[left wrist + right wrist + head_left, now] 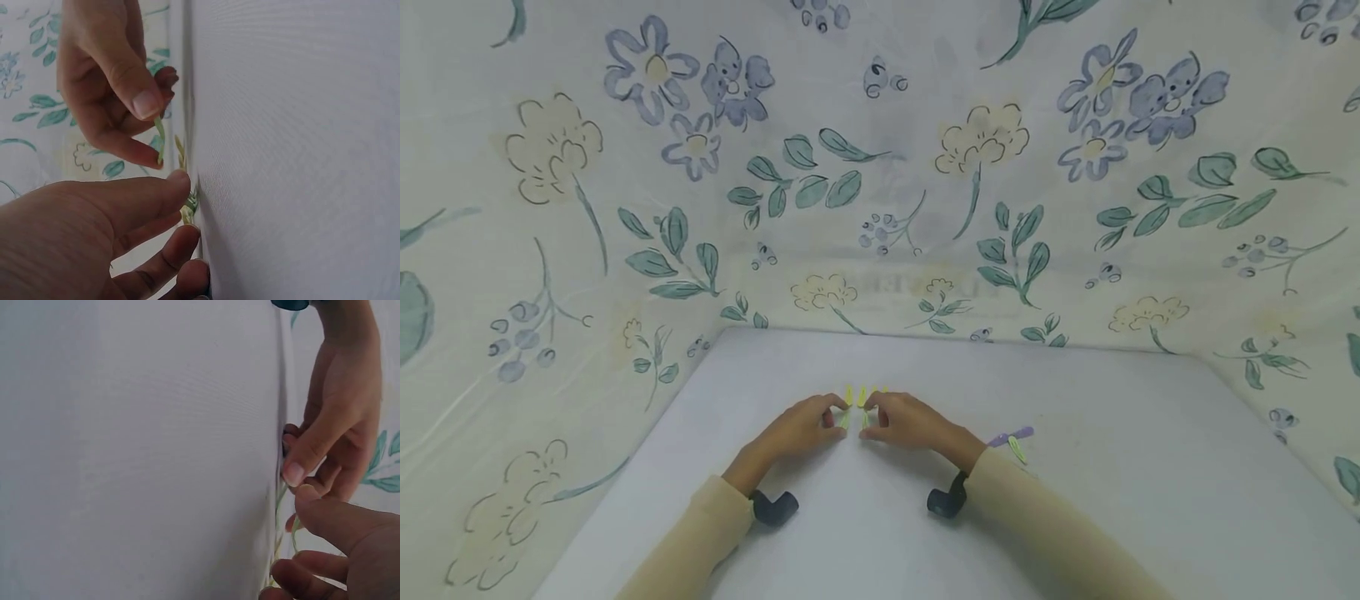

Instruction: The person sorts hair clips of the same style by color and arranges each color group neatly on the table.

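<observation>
My left hand (807,425) and right hand (913,419) face each other over the white table, a narrow gap between their fingertips. Between its thumb and index finger the right hand pinches a slim light-green hair clip (160,140), bowed edge-on in the left wrist view. Another light-green hair clip (845,422) is at the left hand's fingertips, its ends partly covered by thumb and fingers. Just beyond the fingertips several yellow hair clips (862,394) lie side by side in a row, the rightmost partly behind the right hand.
Near the right wrist, purple hair clips (1024,432) lie on the white table (1120,483) with a green hair clip (1017,450) beside them. Flower-patterned cloth (820,208) rises behind the table's far edge and along both sides. Dark wrist cameras hang under both wrists.
</observation>
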`<state>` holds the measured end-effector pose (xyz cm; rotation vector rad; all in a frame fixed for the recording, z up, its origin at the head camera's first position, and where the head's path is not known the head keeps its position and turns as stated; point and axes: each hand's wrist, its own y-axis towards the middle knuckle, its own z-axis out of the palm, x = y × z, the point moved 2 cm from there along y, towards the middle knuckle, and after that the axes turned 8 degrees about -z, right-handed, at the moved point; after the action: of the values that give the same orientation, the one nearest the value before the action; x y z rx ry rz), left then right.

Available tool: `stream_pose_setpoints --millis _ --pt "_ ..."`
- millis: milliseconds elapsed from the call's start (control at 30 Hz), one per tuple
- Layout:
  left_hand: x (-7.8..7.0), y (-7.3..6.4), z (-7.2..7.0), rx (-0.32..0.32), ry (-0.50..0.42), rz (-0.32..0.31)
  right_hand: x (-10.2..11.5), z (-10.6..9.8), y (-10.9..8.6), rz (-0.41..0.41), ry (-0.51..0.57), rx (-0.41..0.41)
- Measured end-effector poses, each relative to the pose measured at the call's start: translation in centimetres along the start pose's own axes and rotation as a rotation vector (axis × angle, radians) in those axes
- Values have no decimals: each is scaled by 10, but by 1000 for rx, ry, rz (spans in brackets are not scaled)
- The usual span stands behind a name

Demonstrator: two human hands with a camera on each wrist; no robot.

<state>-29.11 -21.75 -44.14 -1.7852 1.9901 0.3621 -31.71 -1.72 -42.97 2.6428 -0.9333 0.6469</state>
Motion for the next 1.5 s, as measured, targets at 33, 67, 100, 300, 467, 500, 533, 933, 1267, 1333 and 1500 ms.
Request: stream_pose_setpoints --millis 33,67,100,300,467,500,533,933,1267,1333,1500 --pt "-1 0 0 -1 -1 2 -1 2 1 7 -8 6" --pt "-2 -1 -1 0 -3 3 -2 3 1 14 -13 11" --pt "-2 -1 -1 -1 -2 5 -3 4 2 20 -15 15" --pt "-4 -1 -1 -8 -4 2 -4 5 4 49 -24 26" --pt "-4 -2 -2 -15 -22 -2 -4 5 7 66 -38 36" --pt "-3 -1 -2 -14 -22 -5 -4 5 8 71 -42 39" --pt "-3 -1 -1 -14 -21 -8 -3 6 8 77 -44 42" --pt "5 3 7 -15 -30 -12 -1 11 10 103 -75 62" --pt "0 0 4 -21 -27 -8 -2 10 8 85 -80 40" --pt "0 -1 4 -19 -28 -13 -2 10 8 84 -75 39" --pt "-2 -2 2 -18 -29 -25 -3 10 8 76 -54 29"
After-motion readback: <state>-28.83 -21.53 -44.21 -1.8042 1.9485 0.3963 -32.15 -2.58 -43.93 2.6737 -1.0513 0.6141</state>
